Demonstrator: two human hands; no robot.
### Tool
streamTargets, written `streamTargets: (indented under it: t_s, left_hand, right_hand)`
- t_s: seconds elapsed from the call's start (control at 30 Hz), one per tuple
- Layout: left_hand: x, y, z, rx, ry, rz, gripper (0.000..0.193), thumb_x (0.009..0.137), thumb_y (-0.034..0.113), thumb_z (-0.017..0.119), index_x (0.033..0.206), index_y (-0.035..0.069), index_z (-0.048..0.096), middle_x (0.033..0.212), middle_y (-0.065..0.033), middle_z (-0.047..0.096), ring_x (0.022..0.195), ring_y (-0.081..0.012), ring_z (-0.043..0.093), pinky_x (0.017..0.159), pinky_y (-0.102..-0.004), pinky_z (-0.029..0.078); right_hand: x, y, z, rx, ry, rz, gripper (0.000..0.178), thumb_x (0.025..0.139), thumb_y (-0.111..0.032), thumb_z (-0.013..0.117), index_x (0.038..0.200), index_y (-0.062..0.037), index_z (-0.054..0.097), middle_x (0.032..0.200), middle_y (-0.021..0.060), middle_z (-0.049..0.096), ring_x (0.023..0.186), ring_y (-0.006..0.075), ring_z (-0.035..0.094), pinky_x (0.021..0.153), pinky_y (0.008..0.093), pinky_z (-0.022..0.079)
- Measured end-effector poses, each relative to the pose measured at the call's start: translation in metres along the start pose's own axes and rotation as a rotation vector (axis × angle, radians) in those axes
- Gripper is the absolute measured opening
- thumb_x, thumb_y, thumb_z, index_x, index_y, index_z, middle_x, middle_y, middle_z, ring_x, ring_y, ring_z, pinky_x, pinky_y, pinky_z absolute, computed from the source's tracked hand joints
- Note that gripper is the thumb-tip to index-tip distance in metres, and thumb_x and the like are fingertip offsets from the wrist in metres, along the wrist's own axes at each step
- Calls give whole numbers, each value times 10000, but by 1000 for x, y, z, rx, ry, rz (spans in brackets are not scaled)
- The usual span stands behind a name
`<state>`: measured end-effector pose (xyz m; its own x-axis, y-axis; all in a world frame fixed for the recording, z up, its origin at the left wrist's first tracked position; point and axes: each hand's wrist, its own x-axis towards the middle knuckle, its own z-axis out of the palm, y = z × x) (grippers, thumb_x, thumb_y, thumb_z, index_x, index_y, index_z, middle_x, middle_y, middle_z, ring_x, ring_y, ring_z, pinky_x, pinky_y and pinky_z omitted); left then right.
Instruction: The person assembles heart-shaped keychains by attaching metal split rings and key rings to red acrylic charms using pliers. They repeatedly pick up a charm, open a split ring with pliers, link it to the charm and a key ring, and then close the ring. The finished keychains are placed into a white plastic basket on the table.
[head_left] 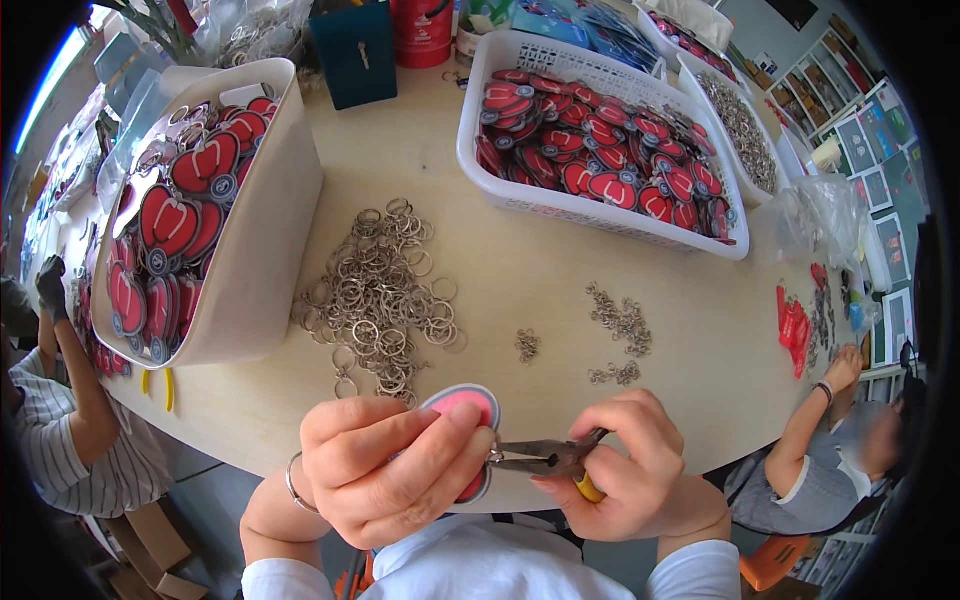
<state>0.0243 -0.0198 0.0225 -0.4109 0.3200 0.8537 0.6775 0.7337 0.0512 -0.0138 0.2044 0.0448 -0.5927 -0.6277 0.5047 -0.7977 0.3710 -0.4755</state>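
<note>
Pliers of dark grey metal with a yellow handle sleeve [545, 459] sit in the right hand [632, 455], fingers and thumb closed round the handles, the narrow nose pointing left. The left hand [385, 465] is clamped on a flat, rounded red tag with a grey rim [480, 405], pinched between thumb and fingertips; its face shows above and below the fingers, and its right edge turns toward the pliers' tips. A small metal fitting seems to sit where they meet, too small to tell whether the tips bite it. The tag looks light, fairly stiff and perhaps a little slick, best held flat by its broad faces with the fitting left free; the fitting looks small and easily bent. Beyond the hands on the pale wooden table [420, 150] lie a heap of silver metal split rings [375, 290] and, to the right, small clusters of fine silver links [622, 325]. Farther off stand a tall cream plastic bin [275, 210] and a white perforated plastic basket [560, 206], both filled with similar red tags.
</note>
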Motion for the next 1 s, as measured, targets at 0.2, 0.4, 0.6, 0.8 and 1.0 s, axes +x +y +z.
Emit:
streamTargets:
  t_s: [0.2, 0.4, 0.6, 0.8, 1.0]
  left_hand:
    - [-1, 0, -2, 19, -11, 15, 211, 693, 35, 695, 903, 38, 714, 1003, -74, 682, 824, -139, 549, 594, -218, 478]
    - [0, 2, -2, 22, -7, 8, 208, 696, 35, 699, 903, 34, 713, 1008, -74, 681, 827, -140, 552, 599, -218, 483]
    - [0, 4, -3, 1, -20, -12, 211, 690, 27, 698, 901, 38, 714, 1007, -69, 679, 827, -136, 552, 599, -214, 482]
    - [0, 3, -2, 1, -14, -12, 216, 685, 24, 697, 899, 46, 717, 1009, -59, 678, 827, -134, 550, 601, -210, 479]
    - [3, 1, -2, 8, -19, 7, 222, 670, 26, 699, 888, 56, 722, 1001, -44, 683, 814, -129, 555, 593, -210, 470]
  right_hand:
    - [-2, 0, 3, 0, 23, -36, 313, 546, -146, 797, 577, -56, 499, 776, 86, 562, 594, 223, 507, 487, 329, 360]
    - [-3, 1, 5, -38, 40, -78, 268, 469, -86, 741, 585, -36, 504, 792, 104, 567, 596, 224, 507, 478, 324, 365]
    - [-1, 10, 5, -60, 16, -168, 232, 425, -76, 654, 581, -3, 499, 790, 126, 555, 612, 240, 503, 469, 328, 357]
    - [4, 13, -1, -95, 4, -182, 232, 434, -81, 666, 573, -8, 496, 784, 116, 551, 608, 234, 497, 464, 326, 347]
    - [6, 14, -5, -36, -29, -152, 268, 476, -82, 727, 571, -22, 484, 766, 111, 543, 594, 235, 495, 465, 327, 372]
